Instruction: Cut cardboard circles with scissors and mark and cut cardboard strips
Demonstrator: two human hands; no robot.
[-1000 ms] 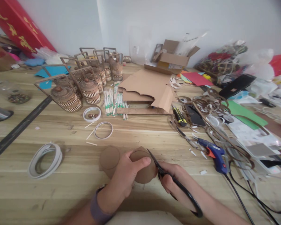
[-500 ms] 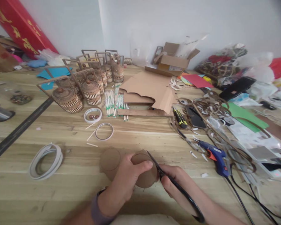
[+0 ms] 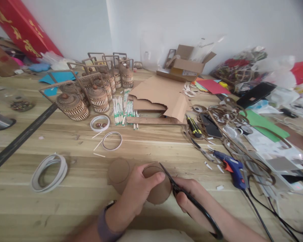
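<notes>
My left hand [image 3: 135,198] pinches a piece of brown cardboard [image 3: 158,191] with pencilled circles on it, thumb on top of the right-hand circle. A second drawn circle [image 3: 118,170] on the same piece shows to the left of my fingers. My right hand [image 3: 192,201] grips black scissors [image 3: 176,188], fingers through the handles. The blades point up and away and lie along the right edge of the circle under my thumb.
On the wooden table: rolls of white tape [image 3: 48,172], a thin ring [image 3: 112,140], a blue glue gun [image 3: 231,168] with its cable, a utility knife [image 3: 194,127], torn cardboard sheets [image 3: 164,92], woven basket models [image 3: 91,90], coloured paper and cardboard strips [image 3: 232,117] at right.
The scissors have crept a little further round the circle's edge and my left hand has turned the cardboard slightly. The view has shifted a little.
</notes>
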